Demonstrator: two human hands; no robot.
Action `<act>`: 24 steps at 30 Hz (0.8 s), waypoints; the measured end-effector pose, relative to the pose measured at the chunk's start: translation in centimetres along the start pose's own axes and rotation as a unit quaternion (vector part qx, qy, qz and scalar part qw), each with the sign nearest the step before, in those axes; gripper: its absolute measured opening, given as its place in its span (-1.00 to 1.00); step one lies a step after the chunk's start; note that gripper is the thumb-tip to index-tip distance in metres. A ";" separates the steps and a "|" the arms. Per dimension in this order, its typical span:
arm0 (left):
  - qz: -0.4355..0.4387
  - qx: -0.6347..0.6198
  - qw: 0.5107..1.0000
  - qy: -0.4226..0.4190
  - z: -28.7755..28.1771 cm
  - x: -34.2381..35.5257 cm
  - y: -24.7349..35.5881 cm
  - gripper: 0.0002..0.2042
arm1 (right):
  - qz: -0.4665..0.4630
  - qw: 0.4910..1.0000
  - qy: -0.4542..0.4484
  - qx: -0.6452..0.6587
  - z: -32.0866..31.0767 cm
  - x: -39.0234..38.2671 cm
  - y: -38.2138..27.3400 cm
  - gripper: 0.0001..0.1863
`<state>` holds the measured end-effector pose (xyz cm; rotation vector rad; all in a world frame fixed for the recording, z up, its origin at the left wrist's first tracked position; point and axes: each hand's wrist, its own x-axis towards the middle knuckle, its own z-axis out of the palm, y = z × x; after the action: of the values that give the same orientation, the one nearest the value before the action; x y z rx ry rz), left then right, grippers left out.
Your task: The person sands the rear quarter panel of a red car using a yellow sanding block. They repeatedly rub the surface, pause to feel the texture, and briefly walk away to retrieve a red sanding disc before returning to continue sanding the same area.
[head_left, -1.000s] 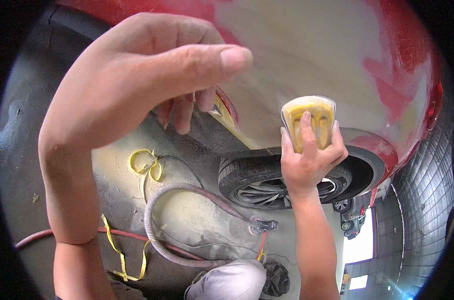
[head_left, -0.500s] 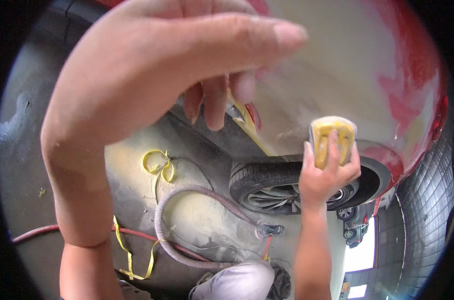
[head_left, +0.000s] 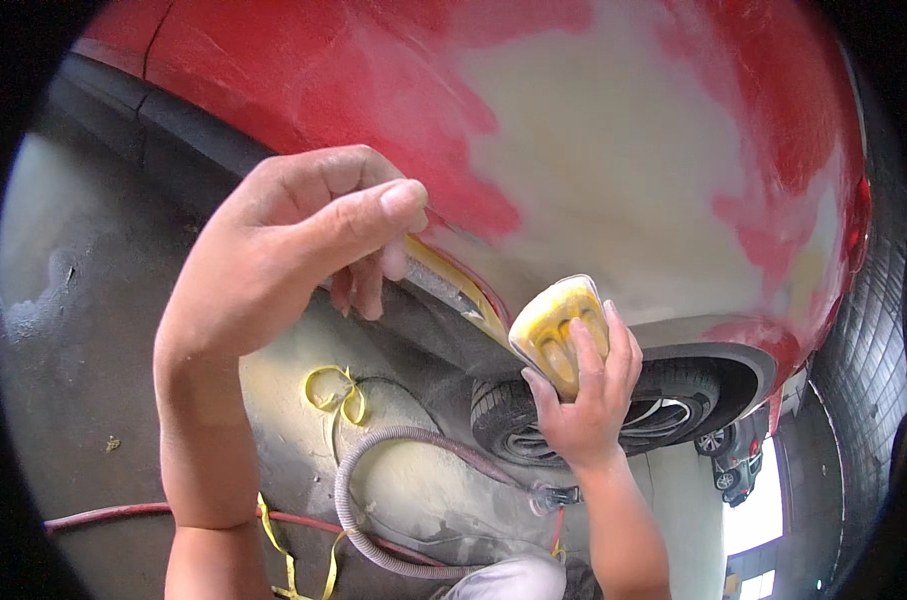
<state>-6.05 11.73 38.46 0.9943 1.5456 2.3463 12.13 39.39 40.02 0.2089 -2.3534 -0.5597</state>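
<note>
A red car body panel fills the top of the view, with a wide pale patch of sanded filler in its middle. My right hand grips a yellow sanding block held against the panel's lower edge, just above the wheel. My left hand hangs in front of the panel with its fingers curled loosely down, holding nothing, its fingertips near the yellow masking tape along the sill.
The car's black tyre and wheel sit under the arch. On the dusty concrete floor lie a grey ribbed hose, a red hose and yellow cord. Another car stands far off at the lower right.
My left hand has dropped back from the camera to lower left. My right hand with the sanding block has slid left and down along the panel's lower edge. The view has tilted, showing more panel.
</note>
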 end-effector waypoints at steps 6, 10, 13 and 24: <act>0.021 -0.009 1.000 -0.010 -1.0 0.0 0.3 -0.62 | -0.002 0.998 0.037 -0.059 2.9 -0.1 -0.4 -0.36; 0.024 -0.016 1.000 0.011 -1.1 -0.1 -0.1 -0.61 | -0.031 0.999 0.035 -0.025 5.3 4.8 -4.7 -0.34; 0.031 -0.017 0.999 -0.002 -0.7 -0.2 -0.9 -0.60 | -0.045 0.999 0.023 -0.015 5.2 6.5 -6.0 -0.40; 0.007 -0.032 0.999 -0.004 -0.3 -0.1 -1.9 -0.54 | 0.012 0.999 0.046 0.027 6.8 7.2 -7.8 -0.43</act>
<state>-6.54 12.34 36.72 1.0023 1.4556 2.3831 2.13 32.58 36.34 0.2255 -2.2806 -0.4661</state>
